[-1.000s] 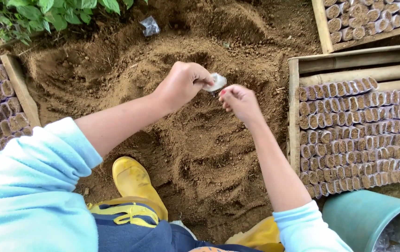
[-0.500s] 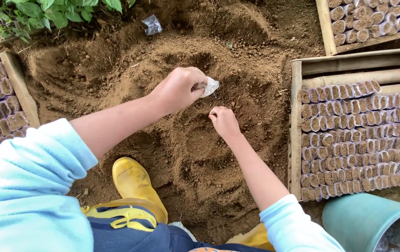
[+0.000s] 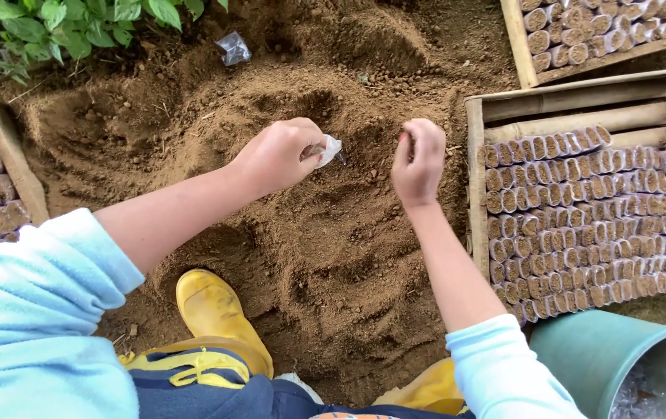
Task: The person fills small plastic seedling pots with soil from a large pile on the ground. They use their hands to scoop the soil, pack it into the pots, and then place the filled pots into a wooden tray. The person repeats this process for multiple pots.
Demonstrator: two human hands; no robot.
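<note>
we pinch the small clear bag in our left hand, its mouth toward three o'clock, where our right hand hovers loosely clenched, apart.

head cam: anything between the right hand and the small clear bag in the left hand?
Only loose brown soil behind the gap between right hand and small clear bag, held by left hand.

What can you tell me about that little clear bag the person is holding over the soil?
The small plastic bag looks thin, clear to whitish and crumpled. It sticks out to the right of the left hand, whose grip pinches one end between the fingertips; the rest hangs free, apart from the right hand. It sits above the heap of loose brown soil. Whether it holds any soil is too small to tell.
</note>
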